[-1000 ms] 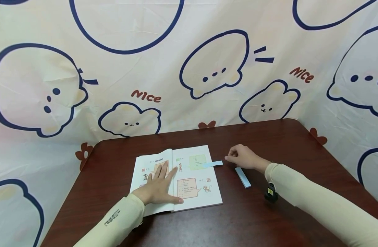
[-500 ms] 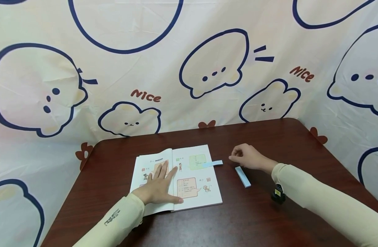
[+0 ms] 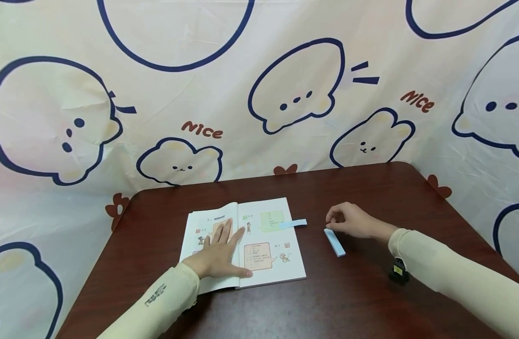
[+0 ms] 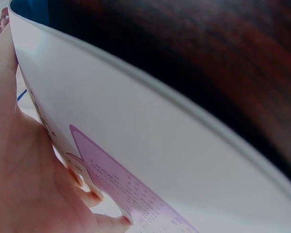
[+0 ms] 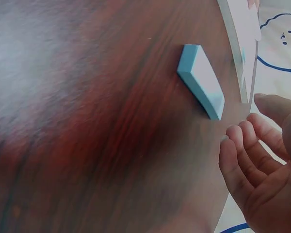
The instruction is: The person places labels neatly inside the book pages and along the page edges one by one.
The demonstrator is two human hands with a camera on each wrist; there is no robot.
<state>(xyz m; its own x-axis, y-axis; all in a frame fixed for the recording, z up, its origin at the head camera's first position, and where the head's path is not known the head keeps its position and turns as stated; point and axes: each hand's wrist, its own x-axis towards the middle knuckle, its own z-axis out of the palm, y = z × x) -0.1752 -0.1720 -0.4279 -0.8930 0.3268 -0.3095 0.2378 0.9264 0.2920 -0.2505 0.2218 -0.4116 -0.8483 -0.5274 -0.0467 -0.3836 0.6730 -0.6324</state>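
Observation:
An open book (image 3: 272, 235) with printed text and small drawings lies on the table. My left hand (image 3: 219, 256) rests on its left page with the fingers spread; the left wrist view shows that hand (image 4: 39, 179) beside the curved page (image 4: 121, 116). A light-blue paper strip (image 3: 299, 222) lies on the right page and juts past the page's right edge. Right of the book is a narrow light-blue pad (image 3: 335, 243), a thick stack in the right wrist view. My right hand (image 3: 352, 220) hovers by the pad's far end, fingers loosely curled, holding nothing.
The dark brown table (image 3: 276, 310) has rounded far corners. A cloth backdrop (image 3: 234, 103) with cartoon outlines hangs close behind it and along both sides. A small black device (image 3: 398, 271) is on the right wrist.
My right hand has shifted right, away from the book, and a little nearer to me, ending beside the pad's far end. The left hand, book and strip have stayed put.

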